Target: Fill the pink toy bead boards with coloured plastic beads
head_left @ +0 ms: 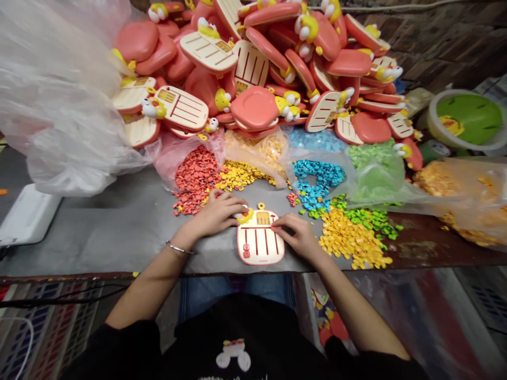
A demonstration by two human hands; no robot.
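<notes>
A cream slotted toy board [260, 248] with a red rim lies face up at the table's front edge. It has a yellow-and-white animal head at its upper left and a yellow ring on top. Two small red pieces [246, 250] sit in its leftmost slot. My left hand [219, 211] grips the board at the animal head, fingers curled, palm down. At the board's upper right, the fingertips of my right hand [297, 235] are pinched on what looks like a small red piece [273, 226], at the end of the crosswise slot. That piece is mostly hidden.
Beyond the board lie piles of red pieces [198, 174], yellow pieces [241, 175], blue pieces [317, 179] and green pieces [370, 219], spilling from plastic bags. Orange-yellow pieces [350, 237] lie right. Many red toy boards [255, 105] are heaped behind. A white box [29, 216] stands left.
</notes>
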